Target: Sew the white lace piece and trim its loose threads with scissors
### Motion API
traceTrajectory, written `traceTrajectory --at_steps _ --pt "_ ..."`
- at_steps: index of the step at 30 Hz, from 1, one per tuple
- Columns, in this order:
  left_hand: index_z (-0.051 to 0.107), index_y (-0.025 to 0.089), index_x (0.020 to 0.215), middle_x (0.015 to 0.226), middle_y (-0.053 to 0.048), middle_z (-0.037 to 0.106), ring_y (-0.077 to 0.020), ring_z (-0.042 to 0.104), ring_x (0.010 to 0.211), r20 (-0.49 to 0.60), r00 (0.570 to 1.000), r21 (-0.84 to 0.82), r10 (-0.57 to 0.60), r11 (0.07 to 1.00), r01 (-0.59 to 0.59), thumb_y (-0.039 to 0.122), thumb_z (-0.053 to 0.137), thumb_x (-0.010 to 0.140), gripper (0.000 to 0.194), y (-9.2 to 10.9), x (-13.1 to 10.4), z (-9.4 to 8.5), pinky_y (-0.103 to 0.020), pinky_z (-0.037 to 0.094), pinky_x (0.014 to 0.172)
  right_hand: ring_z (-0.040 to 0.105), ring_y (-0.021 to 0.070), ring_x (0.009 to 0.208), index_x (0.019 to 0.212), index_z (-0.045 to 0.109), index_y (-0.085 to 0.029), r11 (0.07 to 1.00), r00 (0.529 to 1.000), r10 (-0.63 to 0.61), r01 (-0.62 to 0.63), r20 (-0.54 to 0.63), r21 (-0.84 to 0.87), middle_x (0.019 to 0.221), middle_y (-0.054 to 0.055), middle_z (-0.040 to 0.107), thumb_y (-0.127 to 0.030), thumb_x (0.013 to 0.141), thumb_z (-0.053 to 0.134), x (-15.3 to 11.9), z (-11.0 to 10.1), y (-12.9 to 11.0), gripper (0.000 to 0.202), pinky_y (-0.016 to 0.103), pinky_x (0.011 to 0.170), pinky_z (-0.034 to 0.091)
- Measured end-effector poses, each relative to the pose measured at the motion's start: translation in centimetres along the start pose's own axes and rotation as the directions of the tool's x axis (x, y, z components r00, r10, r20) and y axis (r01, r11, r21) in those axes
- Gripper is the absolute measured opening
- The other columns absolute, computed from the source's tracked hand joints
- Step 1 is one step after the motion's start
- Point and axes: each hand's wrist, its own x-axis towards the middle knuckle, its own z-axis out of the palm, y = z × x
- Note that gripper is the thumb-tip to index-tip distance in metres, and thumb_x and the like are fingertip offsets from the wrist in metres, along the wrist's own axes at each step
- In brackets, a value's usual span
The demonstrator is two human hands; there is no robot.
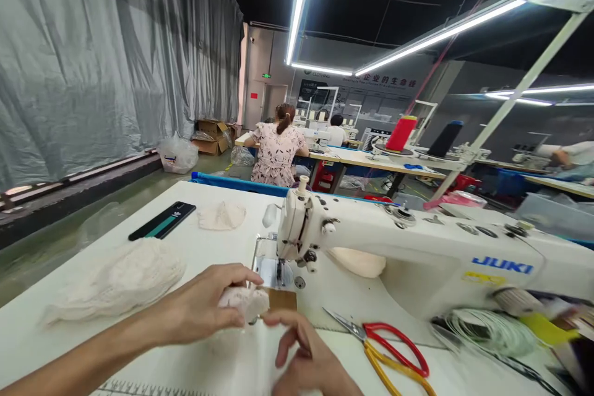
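Observation:
My left hand [204, 303] pinches a small piece of white lace fabric [245, 301] just in front of the needle of a white sewing machine [417, 247]. My right hand [309, 359] comes from below and holds the near edge of the same piece with its fingertips. The fabric lies on the white table [223, 241], next to a brown tab by the needle plate [278, 273].
A heap of white lace [120, 281] lies at the left, a smaller piece [221, 215] and a black phone [162, 220] farther back. Red and yellow scissors [390, 343] lie at the right. A person in a floral dress [277, 147] sits at another table behind.

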Motion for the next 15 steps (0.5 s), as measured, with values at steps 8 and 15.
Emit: traceTrajectory --at_steps 8,15 --pt "0.058 0.031 0.127 0.129 0.003 0.062 -0.0238 0.055 0.117 0.213 0.976 -0.358 0.055 0.933 0.025 0.019 0.067 0.068 0.061 1.0 -4.3 4.3 -0.03 0.043 0.1 0.063 0.0158 0.088 0.077 0.068 -0.018 0.926 0.972 0.224 -0.235 0.07 0.295 0.109 0.008 0.057 -0.048 0.084 0.066 -0.4 -1.2 -5.2 0.031 0.022 0.065 0.052" --pt "0.062 0.03 0.123 0.121 0.0 0.067 -0.023 0.061 0.112 0.024 0.987 0.315 0.158 0.936 -0.157 0.011 0.053 0.078 0.05 -3.6 -1.4 1.8 -0.029 0.046 0.095 0.06 0.0214 0.103 0.077 0.066 -0.016 0.891 0.942 0.334 -0.32 0.011 0.322 0.116 0.011 0.057 -0.05 0.084 0.065 0.1 -1.9 -5.0 0.035 0.023 0.065 0.048"
